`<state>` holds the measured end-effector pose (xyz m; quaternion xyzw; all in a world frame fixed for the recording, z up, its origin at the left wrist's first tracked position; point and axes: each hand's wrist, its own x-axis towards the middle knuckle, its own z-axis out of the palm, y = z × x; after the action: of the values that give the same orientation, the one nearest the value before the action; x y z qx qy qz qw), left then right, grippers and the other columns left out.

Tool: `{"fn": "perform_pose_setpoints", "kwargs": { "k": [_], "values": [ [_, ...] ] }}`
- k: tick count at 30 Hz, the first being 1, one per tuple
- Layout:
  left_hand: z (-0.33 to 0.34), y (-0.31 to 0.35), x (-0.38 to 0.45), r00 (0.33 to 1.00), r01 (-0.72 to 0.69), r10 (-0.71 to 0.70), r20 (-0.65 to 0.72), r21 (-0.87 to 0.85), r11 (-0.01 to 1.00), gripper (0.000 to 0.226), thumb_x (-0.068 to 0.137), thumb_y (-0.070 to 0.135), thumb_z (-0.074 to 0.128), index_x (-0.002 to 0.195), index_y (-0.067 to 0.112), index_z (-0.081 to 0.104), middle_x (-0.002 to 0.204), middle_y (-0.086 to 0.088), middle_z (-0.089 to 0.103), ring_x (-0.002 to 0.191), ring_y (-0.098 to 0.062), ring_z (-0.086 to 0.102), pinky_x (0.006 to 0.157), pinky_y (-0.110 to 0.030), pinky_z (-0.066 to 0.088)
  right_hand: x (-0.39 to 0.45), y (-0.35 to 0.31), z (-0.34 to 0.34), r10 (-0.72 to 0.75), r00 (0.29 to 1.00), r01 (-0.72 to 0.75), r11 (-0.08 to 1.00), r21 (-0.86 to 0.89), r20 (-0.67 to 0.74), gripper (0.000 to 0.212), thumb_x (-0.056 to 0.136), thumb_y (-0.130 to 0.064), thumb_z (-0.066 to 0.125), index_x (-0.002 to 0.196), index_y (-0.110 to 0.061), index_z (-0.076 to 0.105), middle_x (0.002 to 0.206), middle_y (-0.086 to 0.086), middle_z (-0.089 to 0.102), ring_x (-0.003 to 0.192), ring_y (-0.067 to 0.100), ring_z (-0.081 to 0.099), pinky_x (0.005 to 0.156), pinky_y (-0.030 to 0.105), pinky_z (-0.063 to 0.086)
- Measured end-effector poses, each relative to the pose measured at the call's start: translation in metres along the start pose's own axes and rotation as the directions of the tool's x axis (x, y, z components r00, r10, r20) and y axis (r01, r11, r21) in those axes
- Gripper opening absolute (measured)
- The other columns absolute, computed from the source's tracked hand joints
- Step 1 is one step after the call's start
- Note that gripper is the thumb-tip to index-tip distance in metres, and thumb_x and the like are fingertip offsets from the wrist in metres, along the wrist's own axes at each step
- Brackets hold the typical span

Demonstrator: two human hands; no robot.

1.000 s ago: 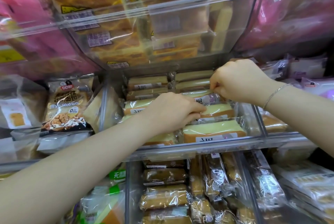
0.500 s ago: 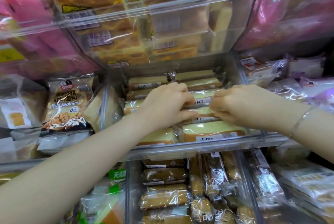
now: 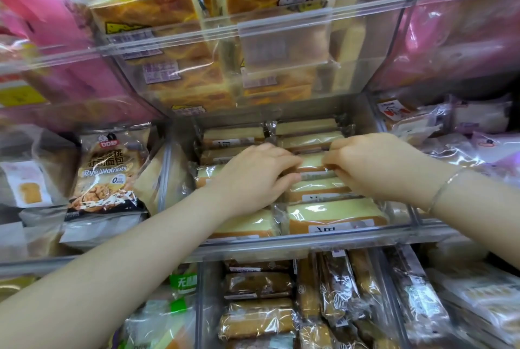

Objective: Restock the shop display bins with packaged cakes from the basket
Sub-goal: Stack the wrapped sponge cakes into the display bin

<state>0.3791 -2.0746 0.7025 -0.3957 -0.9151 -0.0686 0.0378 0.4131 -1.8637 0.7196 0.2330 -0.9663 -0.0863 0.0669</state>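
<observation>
Seating the cake pack (image 3: 311, 161) in the middle bin (image 3: 281, 243), the left hand (image 3: 253, 177) and right hand (image 3: 371, 165) pinch its ends, fingers curled around the wrapper. Best lowered level, label facing front, between neighbouring packs without crushing them. No basket shows.

Standing before tiered clear acrylic shelving (image 3: 281, 247) under bright shop light, glare streaking across an upper transparent panel (image 3: 284, 47).
</observation>
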Motion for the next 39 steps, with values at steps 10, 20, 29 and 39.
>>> {"fn": "perform_pose_setpoints", "kwargs": {
  "k": [10,20,29,39],
  "values": [
    [-0.007,-0.017,0.01,0.986,0.086,-0.108,-0.13,-0.165,0.983,0.031,0.099,0.033,0.046,0.123,0.025,0.063,0.121,0.009,0.066,0.111,-0.009,0.058,0.094,-0.026,0.044,0.012,0.008,-0.006,0.078,0.995,-0.078,0.997,-0.006,-0.067,0.03,0.087,-0.015,0.047,0.112,-0.028,0.059,0.107,-0.002,0.063,0.096,0.024,0.061,0.071,0.031,0.048],
    [0.0,-0.029,0.051,0.955,0.289,-0.297,0.005,-0.255,0.923,0.025,0.088,0.038,0.065,0.11,0.027,0.067,0.108,0.007,0.056,0.103,-0.017,0.056,0.095,-0.035,0.045,0.039,0.006,0.006,0.153,0.987,-0.157,0.982,-0.108,-0.051,0.022,0.09,-0.012,0.048,0.105,-0.02,0.063,0.094,0.002,0.066,0.079,0.025,0.063,0.06,0.029,0.039],
    [0.005,-0.027,0.065,0.902,0.404,-0.431,0.016,-0.38,0.832,0.013,0.093,0.03,0.059,0.084,0.039,0.055,0.083,0.021,0.054,0.085,-0.009,0.055,0.083,-0.03,0.047,0.053,0.005,0.005,0.285,0.958,-0.286,0.956,-0.064,-0.024,0.024,0.086,-0.005,0.052,0.104,-0.015,0.062,0.095,0.009,0.062,0.083,0.032,0.061,0.061,0.03,0.041],
    [-0.013,-0.024,0.025,0.946,0.322,-0.31,0.09,-0.304,0.897,0.037,0.102,0.024,0.039,0.138,0.023,0.047,0.136,-0.001,0.053,0.119,-0.021,0.053,0.089,-0.021,0.035,0.027,-0.002,0.004,0.234,0.969,-0.22,0.963,0.158,-0.074,0.034,0.091,-0.01,0.046,0.123,-0.019,0.053,0.117,0.004,0.055,0.103,0.026,0.055,0.074,0.036,0.049]
  ]
}}
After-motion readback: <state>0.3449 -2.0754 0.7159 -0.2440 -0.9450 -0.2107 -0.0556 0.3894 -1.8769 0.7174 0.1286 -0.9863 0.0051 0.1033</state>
